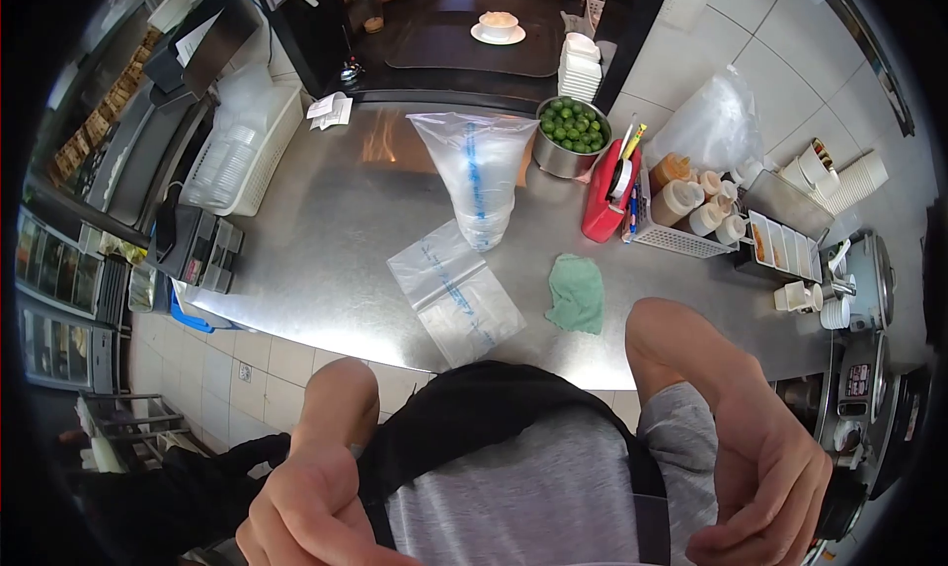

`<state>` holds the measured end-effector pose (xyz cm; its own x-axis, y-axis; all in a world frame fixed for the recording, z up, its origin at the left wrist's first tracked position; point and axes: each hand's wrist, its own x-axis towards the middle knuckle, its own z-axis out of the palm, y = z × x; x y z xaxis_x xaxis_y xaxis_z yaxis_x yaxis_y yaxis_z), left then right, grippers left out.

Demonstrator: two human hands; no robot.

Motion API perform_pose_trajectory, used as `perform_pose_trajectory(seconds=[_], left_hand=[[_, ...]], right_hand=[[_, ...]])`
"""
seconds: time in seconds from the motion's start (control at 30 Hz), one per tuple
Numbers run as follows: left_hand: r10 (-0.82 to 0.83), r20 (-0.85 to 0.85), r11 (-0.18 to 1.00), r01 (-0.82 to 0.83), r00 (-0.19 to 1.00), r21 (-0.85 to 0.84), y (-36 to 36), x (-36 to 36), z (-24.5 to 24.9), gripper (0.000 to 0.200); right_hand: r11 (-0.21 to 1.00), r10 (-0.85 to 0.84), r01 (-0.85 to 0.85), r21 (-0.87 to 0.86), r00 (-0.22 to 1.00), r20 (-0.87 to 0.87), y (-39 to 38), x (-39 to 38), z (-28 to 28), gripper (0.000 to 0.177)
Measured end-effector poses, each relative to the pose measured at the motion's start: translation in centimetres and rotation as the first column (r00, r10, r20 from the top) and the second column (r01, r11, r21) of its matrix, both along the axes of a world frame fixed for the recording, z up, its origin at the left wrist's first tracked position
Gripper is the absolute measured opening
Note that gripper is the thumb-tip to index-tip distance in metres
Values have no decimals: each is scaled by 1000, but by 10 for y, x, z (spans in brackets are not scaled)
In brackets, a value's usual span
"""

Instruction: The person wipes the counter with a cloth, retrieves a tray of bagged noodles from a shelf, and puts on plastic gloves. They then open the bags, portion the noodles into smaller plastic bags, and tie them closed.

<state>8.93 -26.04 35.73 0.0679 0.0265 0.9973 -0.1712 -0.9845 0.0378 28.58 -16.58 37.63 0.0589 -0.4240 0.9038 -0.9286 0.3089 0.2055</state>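
Observation:
My left hand (306, 507) is raised close to my chest at the lower left, its fingers curled in. At the lower right my right hand (775, 477) is up at a similar height, fingers bent and pressed together. The frame's bottom edge and the fingers hide what, if anything, either hand holds. On the steel counter before me a clear plastic bag (472, 161) with blue print stands upright, its mouth spread and pale contents in its bottom. A flat printed plastic bag (457, 294) lies against its base. To the right rests a crumpled green cloth (576, 293).
Behind the bag are a steel pot of green limes (573, 123) and a red tape dispenser (604, 202). A basket of sauce bottles (681, 202) stands to the right. A white basket (259, 151) holds plastic containers at left. A bowl (498, 25) sits on a dark tray beyond.

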Motion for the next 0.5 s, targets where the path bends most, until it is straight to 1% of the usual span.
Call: perform_pose_trajectory(seconds=[0.07,0.1,0.13,0.2,0.23,0.27,0.3,0.33,0.37,0.4,0.43,0.47,0.5], left_hand=[[-61,39,993,57,997,101,8,1,1,16],[-108,193,980,73,975,183,9,2,-2,20],[-168,340,961,77,925,265,12,4,-9,29],[-59,396,994,16,916,109,22,11,-29,32],[99,271,991,-68,958,-119,37,14,-43,24],[226,109,928,-180,968,-326,57,19,-61,16],[313,-77,810,-308,947,-499,79,27,-83,8],[170,-126,778,-212,977,-591,112,57,-123,9],[158,-357,750,-347,921,-563,139,80,-169,11],[226,-510,781,-467,830,-414,160,99,-226,16],[321,-672,803,-568,668,-182,172,113,-280,21],[435,-696,793,-610,571,-4,173,114,-322,23],[546,-694,759,-627,468,175,171,115,-349,24]], right_hand=[[992,-117,116,-56,993,-16,-5,1,4,7],[981,-179,177,-85,984,-18,-6,3,6,6],[981,-130,129,-147,991,-1,-3,7,3,6],[960,-35,42,-276,999,31,3,20,-9,11],[900,-82,98,-424,995,57,-2,27,-16,7],[891,-68,91,-444,995,68,0,32,-22,6],[882,-51,81,-465,996,77,2,36,-31,4],[870,-30,69,-489,996,89,4,37,-37,4],[841,-65,58,-537,998,6,2,29,-42,10],[810,-105,106,-577,994,35,2,28,-47,10],[780,-146,152,-607,987,60,1,28,-54,11],[746,-190,200,-635,978,84,0,29,-61,13],[733,-239,270,-625,962,135,3,36,-68,17]])
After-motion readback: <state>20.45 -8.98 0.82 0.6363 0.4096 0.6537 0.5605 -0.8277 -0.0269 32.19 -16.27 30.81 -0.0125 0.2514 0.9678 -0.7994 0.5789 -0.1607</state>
